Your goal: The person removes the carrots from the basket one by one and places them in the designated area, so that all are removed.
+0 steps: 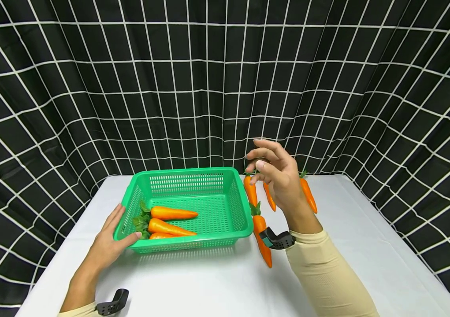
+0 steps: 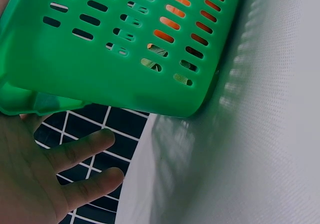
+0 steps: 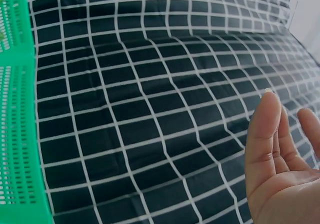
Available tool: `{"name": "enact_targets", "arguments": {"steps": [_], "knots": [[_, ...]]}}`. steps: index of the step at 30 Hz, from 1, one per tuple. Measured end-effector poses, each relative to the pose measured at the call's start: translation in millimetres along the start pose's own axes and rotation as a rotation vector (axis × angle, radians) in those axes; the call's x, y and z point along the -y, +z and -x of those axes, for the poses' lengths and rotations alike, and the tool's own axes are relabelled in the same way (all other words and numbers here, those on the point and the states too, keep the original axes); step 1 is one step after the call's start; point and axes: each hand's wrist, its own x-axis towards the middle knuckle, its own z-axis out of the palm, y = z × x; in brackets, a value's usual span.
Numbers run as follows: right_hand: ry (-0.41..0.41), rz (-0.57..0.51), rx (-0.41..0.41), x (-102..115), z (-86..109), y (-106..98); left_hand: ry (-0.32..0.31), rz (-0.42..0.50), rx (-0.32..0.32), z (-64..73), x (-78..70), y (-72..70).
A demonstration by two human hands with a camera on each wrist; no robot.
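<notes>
A green plastic basket (image 1: 209, 241) with slotted sides stands on the table, three orange carrots (image 1: 174, 213) with leafy tops lying at its left end. My left hand (image 1: 107, 242) holds its front left corner, thumb over the rim and fingers along the outside. Two fingers (image 2: 95, 189) of that hand spread straight below the basket wall in the left wrist view. My right hand (image 1: 276, 176) is raised to the right of the basket, palm toward it, fingers loosely bent and nothing between them. Below and beside it lie several carrots (image 1: 263, 242), some partly hidden by the hand.
A white cloth (image 1: 193, 281) covers the table. Black curtains with a white grid (image 1: 205, 101) enclose the back and sides. One carrot (image 1: 308, 193) lies on the far side of the right wrist. Each wrist wears a black camera mount (image 1: 276, 240).
</notes>
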Motion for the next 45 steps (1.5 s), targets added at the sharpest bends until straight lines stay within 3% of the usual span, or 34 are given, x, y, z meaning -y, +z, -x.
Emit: {"name": "enact_targets", "arguments": {"steps": [15, 20, 27, 34, 45], "knots": [[-0.016, 0.069, 0.214, -33, -43.8, 29, 0.007, -0.002, -0.012, -1.7, 2.1, 5.0], [0.016, 0.098, 0.25, -44, -47.9, 33, 0.013, -0.007, 0.002, -3.9, 1.2, 8.2], [0.12, 0.105, 0.333, -61, -55.6, 54, -0.005, -0.013, -0.01, -0.7, 3.2, 1.8], [0.151, 0.084, 0.402, -82, -61.7, 65, -0.01, -0.008, -0.003, 0.6, 1.5, 1.2], [0.228, 0.167, 0.473, -113, -63.9, 79, -0.012, -0.003, -0.008, -0.8, 1.2, 2.0]]}}
